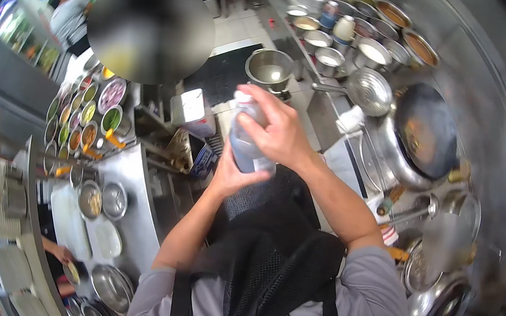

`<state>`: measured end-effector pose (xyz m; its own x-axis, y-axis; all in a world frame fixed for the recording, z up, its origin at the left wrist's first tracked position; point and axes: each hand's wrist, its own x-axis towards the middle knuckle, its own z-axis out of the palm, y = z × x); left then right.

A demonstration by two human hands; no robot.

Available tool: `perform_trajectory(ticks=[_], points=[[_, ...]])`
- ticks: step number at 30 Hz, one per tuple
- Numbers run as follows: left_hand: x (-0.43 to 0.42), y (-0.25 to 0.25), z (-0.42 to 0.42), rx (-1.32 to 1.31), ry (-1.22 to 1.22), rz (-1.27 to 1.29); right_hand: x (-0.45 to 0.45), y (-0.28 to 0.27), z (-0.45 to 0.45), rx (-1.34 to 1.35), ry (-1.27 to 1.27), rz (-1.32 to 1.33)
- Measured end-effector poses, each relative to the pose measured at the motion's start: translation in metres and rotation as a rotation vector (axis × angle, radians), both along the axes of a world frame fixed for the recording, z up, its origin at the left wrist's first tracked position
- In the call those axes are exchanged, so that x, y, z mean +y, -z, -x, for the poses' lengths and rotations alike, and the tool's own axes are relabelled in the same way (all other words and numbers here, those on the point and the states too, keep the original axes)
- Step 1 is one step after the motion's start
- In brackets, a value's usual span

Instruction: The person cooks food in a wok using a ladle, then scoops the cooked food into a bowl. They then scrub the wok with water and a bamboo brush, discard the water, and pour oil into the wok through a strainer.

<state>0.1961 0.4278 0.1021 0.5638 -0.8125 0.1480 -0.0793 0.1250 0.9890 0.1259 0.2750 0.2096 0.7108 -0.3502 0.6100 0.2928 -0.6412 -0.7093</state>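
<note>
In front of my chest I hold a bottle (244,141) with a bluish-grey, see-through-looking body and a white cap. It stands nearly upright, tilted slightly. My left hand (230,177) is wrapped round the lower part, its thumb reaching across near the base. My right hand (277,126) grips the upper part from the right, with fingers by the cap (243,97). Whether the cap is loose cannot be made out. Behind the bottle, a large metal pot (268,70) stands by the floor mat.
To my right are a dark wok (425,132), a perforated ladle (368,91) and several bowls of sauces. On the left, a steel counter (138,191) carries bowls of chopped ingredients and white trays. Another person's hand (62,253) is at lower left; a blurred area covers the upper left.
</note>
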Motion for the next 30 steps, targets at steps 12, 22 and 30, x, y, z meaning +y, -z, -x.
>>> perform_trajectory(ticks=[12, 22, 30], points=[[-0.091, 0.0, -0.01, -0.052, -0.126, 0.274, -0.155, 0.067, 0.243, 0.068, 1.236, -0.251], [-0.186, -0.006, 0.004, -0.253, -0.125, 0.143, -0.21, 0.277, 0.459, 1.202, 1.78, -0.883], [-0.292, -0.017, 0.042, -0.421, 0.0, 0.121, -0.232, 0.248, 0.489, 0.719, 1.96, -0.745]])
